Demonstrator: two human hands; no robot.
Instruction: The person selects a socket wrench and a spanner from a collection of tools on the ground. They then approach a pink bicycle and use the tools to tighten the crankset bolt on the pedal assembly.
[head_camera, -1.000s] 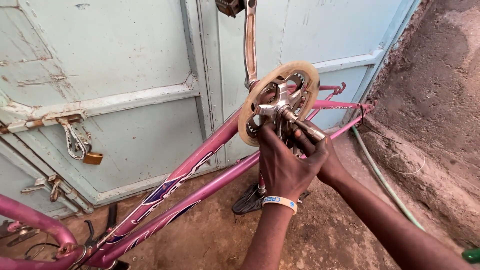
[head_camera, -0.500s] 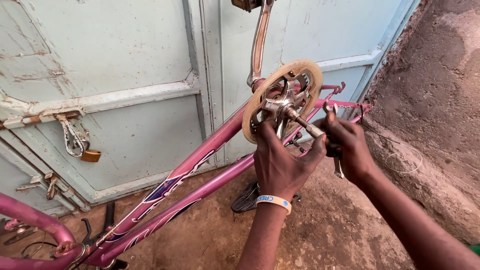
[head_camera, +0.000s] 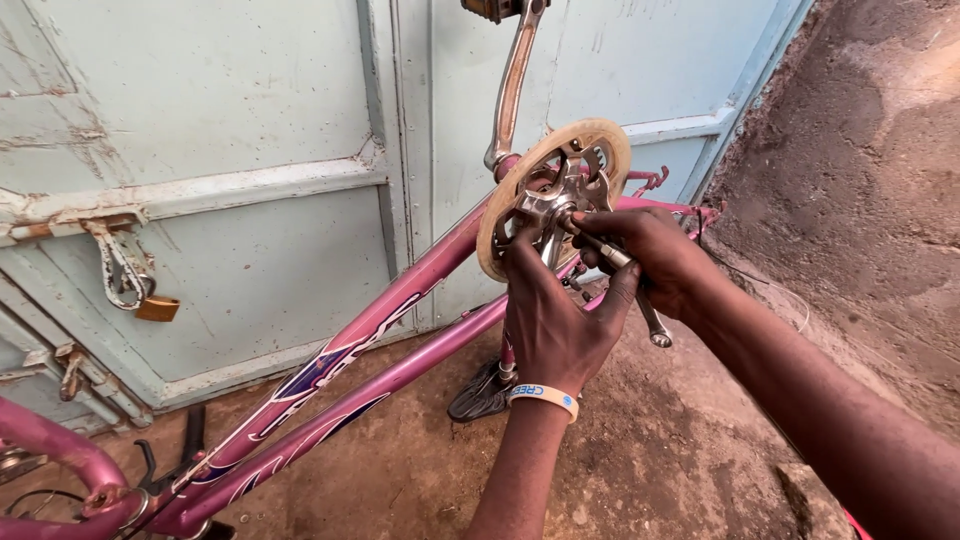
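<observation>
An upturned pink bicycle frame (head_camera: 340, 370) slants across the view. Its toothed chainring (head_camera: 555, 190) sits at centre with a rusty crank arm (head_camera: 510, 85) pointing up to a pedal at the top edge. My left hand (head_camera: 555, 320), a white wristband on the wrist, grips the crank hub just below the chainring. My right hand (head_camera: 655, 255) holds a metal spanner (head_camera: 630, 285) whose head meets the hub centre. The handle sticks out down to the right.
A pale blue metal door (head_camera: 230, 130) stands behind, with a hasp and brass padlock (head_camera: 157, 308) at left. A rough earthen wall (head_camera: 860, 160) rises at right. The lower pedal (head_camera: 482, 392) rests on the dirt ground. A handlebar part lies at the bottom left.
My right hand has slid out from under my left and now grips the spanner to the right of the hub. The crank has leaned slightly to the right.
</observation>
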